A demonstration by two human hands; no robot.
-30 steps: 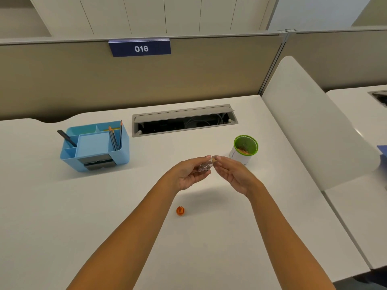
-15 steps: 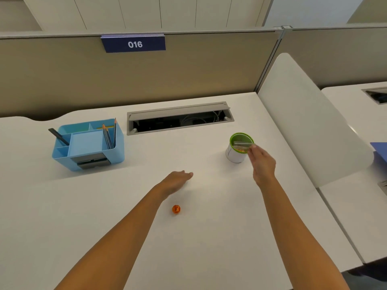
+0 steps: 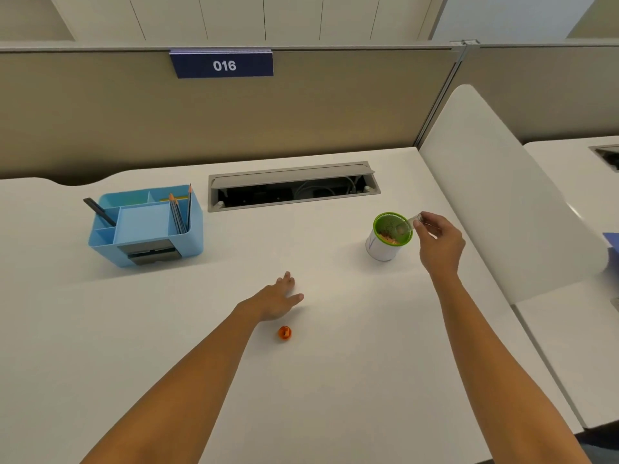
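A small white cup with a green rim [image 3: 382,247] stands on the white desk [image 3: 335,380] at centre right, with orange-pink shavings inside. My right hand [image 3: 438,244] pinches a small clear plastic piece [image 3: 407,224] and holds it tilted over the cup's mouth. My left hand [image 3: 276,301] rests flat on the desk with its fingers straight and holds nothing. A small orange pencil sharpener [image 3: 284,332] lies on the desk just in front of my left hand.
A light blue desk organiser [image 3: 147,226] with pencils and a dark pen stands at the back left. An open grey cable hatch [image 3: 291,187] is set in the desk behind. A white curved divider [image 3: 502,195] rises on the right; a beige partition with sign 016 runs behind.
My hands, together over the desk holding the clear piece, have parted. My right hand carried it to the cup and tilted it over the mouth. My left hand dropped to the desk.
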